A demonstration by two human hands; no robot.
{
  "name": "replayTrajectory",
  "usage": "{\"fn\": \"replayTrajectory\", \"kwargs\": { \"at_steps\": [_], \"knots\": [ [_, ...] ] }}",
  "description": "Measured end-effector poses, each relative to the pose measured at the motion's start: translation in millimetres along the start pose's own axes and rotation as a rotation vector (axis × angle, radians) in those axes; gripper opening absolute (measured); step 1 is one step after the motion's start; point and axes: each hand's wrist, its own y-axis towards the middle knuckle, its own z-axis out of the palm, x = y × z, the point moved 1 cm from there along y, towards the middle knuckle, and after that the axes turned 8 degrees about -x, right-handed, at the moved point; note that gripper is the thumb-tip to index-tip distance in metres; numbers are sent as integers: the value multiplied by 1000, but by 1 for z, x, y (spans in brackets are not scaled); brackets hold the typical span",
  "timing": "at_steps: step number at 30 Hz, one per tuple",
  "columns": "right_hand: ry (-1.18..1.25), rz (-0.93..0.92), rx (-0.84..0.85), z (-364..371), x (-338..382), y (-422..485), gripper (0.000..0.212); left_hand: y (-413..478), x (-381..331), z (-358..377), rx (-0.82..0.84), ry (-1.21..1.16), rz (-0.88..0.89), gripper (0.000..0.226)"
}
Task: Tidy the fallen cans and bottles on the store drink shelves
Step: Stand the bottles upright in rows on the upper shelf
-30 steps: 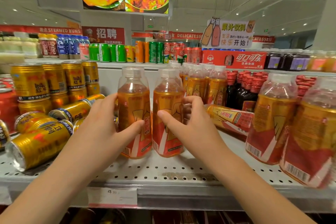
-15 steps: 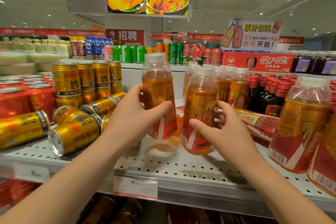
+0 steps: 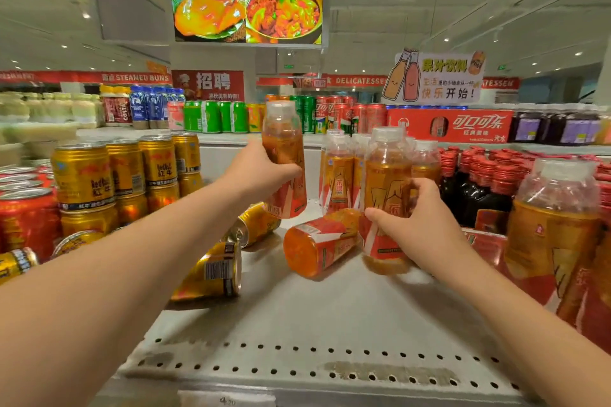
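Head: left hand [image 3: 261, 173] grips raised clear plastic bottle [image 3: 283, 145]; right hand [image 3: 426, 230] grips 2nd bottle [image 3: 385, 175], upright; perforated metal shelf [image 3: 330, 334] below.

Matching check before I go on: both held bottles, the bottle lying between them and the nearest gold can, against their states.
1 left bottle, in left hand
2 right bottle, in right hand
3 fallen bottle
4 gold can

A lying, base toward camera
B held clear above the shelf
C upright, low at the shelf
D lying, barcode showing

Pairs: 1-B, 2-C, 3-A, 4-D
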Motion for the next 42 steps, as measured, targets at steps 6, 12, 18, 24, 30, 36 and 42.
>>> {"fn": "replayTrajectory", "kwargs": {
  "at_steps": [6,12,18,24,30,36,42],
  "knots": [
    [-88,65,18,19,-12,2,84,30,21,37,143,34,-12,17],
    [-164,70,19,21,-21,9,83,37,35,56,263,71,-49,20],
    [-340,46,84,17,-16,2,83,27,18,47,353,228,-46,30],
    [-996,-220,2,-12,-2,-7,71,-10,-18,38,110,870,350,60],
    [-1111,-120,151,-14,8,3,41,-44,-8,65,432,723,173,69],
    [-1248,3,246,-18,-8,11,53,-55,6,71,328,688,106,71],
    [-1193,-4,251,-21,-11,14,56,-65,19,67,140,476,85,50]
  ]
}}
